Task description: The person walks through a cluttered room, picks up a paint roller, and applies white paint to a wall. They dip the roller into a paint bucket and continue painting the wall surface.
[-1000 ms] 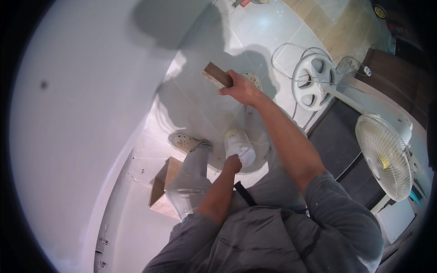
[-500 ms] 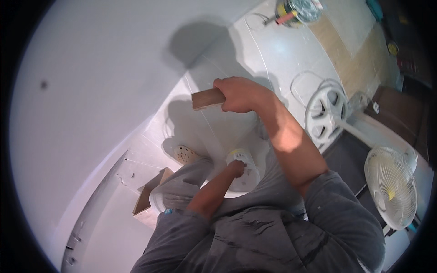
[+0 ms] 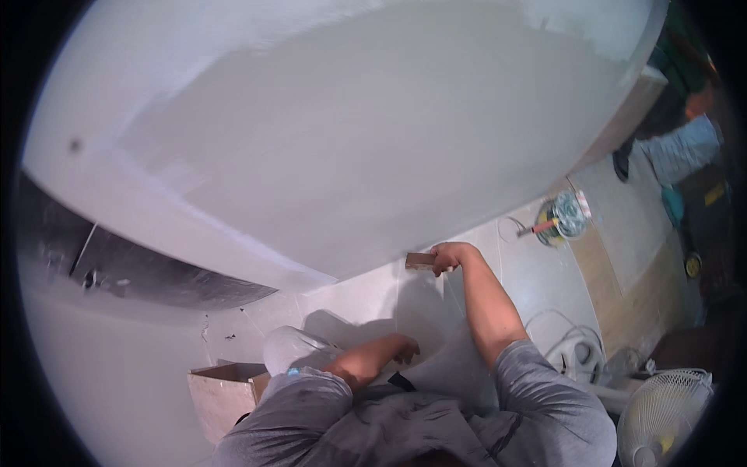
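Gripping one end of the brown block near the lower edge of the wall in a tightly wrapped right hand, presumably to leave the other end free, with a loosely curled left hand farther from that wall, too shadowed to tell whether empty.

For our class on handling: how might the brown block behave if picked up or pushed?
The block is probably stiff: its edges look straight. It seems light enough for one hand, since the right hand holds it by one end. Its flat sides suggest it would slide rather than roll.
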The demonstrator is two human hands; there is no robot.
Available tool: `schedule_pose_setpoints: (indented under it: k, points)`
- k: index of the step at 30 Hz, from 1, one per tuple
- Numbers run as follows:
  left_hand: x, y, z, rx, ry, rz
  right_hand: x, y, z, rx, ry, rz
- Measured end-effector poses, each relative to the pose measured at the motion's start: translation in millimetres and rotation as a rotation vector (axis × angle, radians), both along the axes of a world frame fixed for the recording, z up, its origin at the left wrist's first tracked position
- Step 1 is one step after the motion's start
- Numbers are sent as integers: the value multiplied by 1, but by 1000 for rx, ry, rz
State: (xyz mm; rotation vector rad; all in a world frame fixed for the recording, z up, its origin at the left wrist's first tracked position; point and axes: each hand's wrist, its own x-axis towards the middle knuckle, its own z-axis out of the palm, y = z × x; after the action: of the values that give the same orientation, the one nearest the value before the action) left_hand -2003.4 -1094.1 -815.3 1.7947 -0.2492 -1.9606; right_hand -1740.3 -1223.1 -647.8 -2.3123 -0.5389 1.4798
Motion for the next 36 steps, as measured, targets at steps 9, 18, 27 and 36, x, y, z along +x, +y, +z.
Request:
schedule_pose_setpoints:
  k: [9, 18, 27, 36]
  points:
    - [12, 104, 139, 101, -395, 347, -85, 29, 46, 365, -153, 13]
    - [-71, 233, 296, 91, -960, 642, -130, 12, 132, 899, -49, -459]
    - [-82, 208, 320, 141, -1019, 948, -30, -46, 220, 1229, -666, -1111]
    - [-81, 253, 308, -19, -754, 1189, 82, -102, 244, 1038, -1148, -1527]
